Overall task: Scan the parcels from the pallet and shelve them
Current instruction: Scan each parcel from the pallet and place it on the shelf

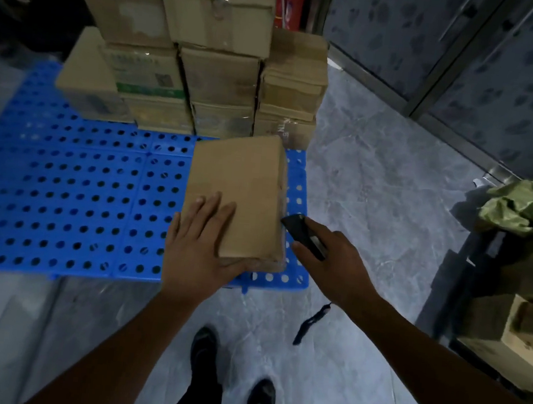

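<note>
A flat brown cardboard parcel (243,186) stands tilted over the front right corner of the blue perforated pallet (61,200). My left hand (201,244) holds its near lower corner, fingers flat on the top face and thumb under the edge. My right hand (331,261) grips a black handheld scanner (302,235), whose tip sits against the parcel's right side. A stack of brown cartons (205,50) fills the back of the pallet.
Grey tiled floor (375,187) spreads to the right. A shelf (516,313) with boxes and a green sack (527,206) stands at the right edge. Patterned metal doors (471,58) close the back right. A red extinguisher (291,3) stands behind the stack. My feet (229,382) are below.
</note>
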Demonstrator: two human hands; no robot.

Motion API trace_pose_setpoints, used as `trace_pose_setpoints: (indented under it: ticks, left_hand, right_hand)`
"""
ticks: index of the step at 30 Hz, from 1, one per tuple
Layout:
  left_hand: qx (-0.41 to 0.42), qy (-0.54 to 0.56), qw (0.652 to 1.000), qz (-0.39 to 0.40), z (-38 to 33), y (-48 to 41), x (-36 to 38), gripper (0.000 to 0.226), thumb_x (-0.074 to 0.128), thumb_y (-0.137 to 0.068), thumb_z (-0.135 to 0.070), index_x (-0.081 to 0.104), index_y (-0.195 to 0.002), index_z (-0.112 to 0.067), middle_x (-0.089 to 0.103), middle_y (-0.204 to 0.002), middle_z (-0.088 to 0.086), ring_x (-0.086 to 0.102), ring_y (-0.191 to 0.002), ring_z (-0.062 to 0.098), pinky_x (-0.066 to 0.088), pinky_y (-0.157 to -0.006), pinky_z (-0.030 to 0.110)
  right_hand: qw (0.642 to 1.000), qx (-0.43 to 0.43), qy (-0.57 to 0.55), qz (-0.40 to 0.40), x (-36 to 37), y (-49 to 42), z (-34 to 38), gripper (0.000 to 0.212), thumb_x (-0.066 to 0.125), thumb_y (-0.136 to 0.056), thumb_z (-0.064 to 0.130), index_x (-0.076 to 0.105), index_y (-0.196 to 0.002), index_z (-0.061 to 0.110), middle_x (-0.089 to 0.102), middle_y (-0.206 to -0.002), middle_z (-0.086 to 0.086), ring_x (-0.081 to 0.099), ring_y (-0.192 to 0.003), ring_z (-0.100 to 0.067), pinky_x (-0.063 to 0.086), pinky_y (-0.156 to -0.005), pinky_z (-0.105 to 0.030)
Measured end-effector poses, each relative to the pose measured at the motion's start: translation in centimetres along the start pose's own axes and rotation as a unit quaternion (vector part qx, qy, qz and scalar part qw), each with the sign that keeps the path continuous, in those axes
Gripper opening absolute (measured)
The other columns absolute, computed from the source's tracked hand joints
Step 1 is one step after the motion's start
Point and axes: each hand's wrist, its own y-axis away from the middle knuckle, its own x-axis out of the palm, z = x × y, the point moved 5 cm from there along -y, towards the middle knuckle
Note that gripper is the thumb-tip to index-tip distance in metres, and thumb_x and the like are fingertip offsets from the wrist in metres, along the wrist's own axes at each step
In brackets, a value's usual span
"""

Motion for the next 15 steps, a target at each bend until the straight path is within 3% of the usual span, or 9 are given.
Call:
trace_pose_setpoints:
  ticks: [2, 4, 6, 10, 12, 15]
  left_hand:
    - [-0.014, 0.095, 0.995, -0.007, 2.5, 0.1, -1.1, 0.104, 0.056, -0.073, -0.091, 0.04, -0.153, -0.026, 0.033, -0.165, -0.004, 0.03, -0.152, 0.021, 0.031, -0.119, 0.058]
    - [-0.05, 0.251, 0.967, 0.002, 5.4, 0.6, -2.0, 0.105, 0.071, -0.07, -0.082, 0.038, -0.152, -0.024, 0.032, -0.164, -0.004, 0.032, -0.151, 0.018, 0.038, -0.116, 0.058]
    - [-0.079, 0.339, 0.937, 0.007, 7.5, 0.9, -3.2, 0.108, 0.08, -0.066, -0.075, 0.034, -0.151, -0.025, 0.029, -0.164, -0.006, 0.031, -0.152, 0.015, 0.041, -0.115, 0.055]
    - [0.004, 0.237, 0.971, -0.022, 8.3, -0.2, -6.5, 0.111, 0.079, -0.068, -0.076, 0.031, -0.157, -0.033, 0.013, -0.17, -0.006, 0.015, -0.157, 0.018, 0.037, -0.116, 0.049]
    - [0.022, 0.184, 0.982, -0.031, 8.4, -0.8, -7.4, 0.097, 0.072, -0.071, -0.08, 0.039, -0.153, -0.04, 0.008, -0.171, -0.006, 0.016, -0.157, 0.018, 0.041, -0.11, 0.044]
    - [-0.017, 0.225, 0.973, -0.042, 10.4, -0.6, -7.8, 0.084, 0.073, -0.072, -0.076, 0.052, -0.143, -0.036, 0.013, -0.17, -0.005, 0.026, -0.153, 0.016, 0.043, -0.11, 0.038]
  right_hand:
    - [1.0, -0.026, 0.007, 0.011, 0.5, -0.6, 2.4, 0.061, 0.06, -0.089, 0.057, 0.045, -0.145, 0.04, 0.052, -0.1, 0.0, 0.057, -0.086, -0.012, 0.042, -0.07, -0.019]
    - [0.998, -0.05, 0.013, 0.021, 1.2, -1.2, 5.2, 0.063, 0.06, -0.087, 0.058, 0.044, -0.145, 0.04, 0.05, -0.1, 0.003, 0.057, -0.088, -0.012, 0.04, -0.07, -0.016]
    - [0.997, -0.067, 0.023, 0.029, 1.9, -1.9, 7.8, 0.064, 0.062, -0.087, 0.057, 0.044, -0.146, 0.038, 0.05, -0.106, 0.001, 0.057, -0.092, -0.016, 0.046, -0.076, -0.025]
    - [0.985, -0.117, 0.104, 0.067, 4.0, -2.6, 12.8, 0.067, 0.057, -0.087, 0.061, 0.039, -0.148, 0.04, 0.047, -0.113, -0.002, 0.055, -0.1, -0.024, 0.052, -0.083, -0.042]
    - [0.982, -0.126, 0.12, 0.071, 4.8, -3.0, 14.6, 0.068, 0.055, -0.087, 0.064, 0.036, -0.149, 0.043, 0.045, -0.112, 0.0, 0.053, -0.101, -0.022, 0.051, -0.083, -0.043]
    - [0.98, -0.123, 0.14, 0.068, 5.1, -3.9, 16.2, 0.072, 0.05, -0.085, 0.069, 0.035, -0.15, 0.043, 0.045, -0.111, 0.002, 0.051, -0.102, -0.019, 0.049, -0.082, -0.038]
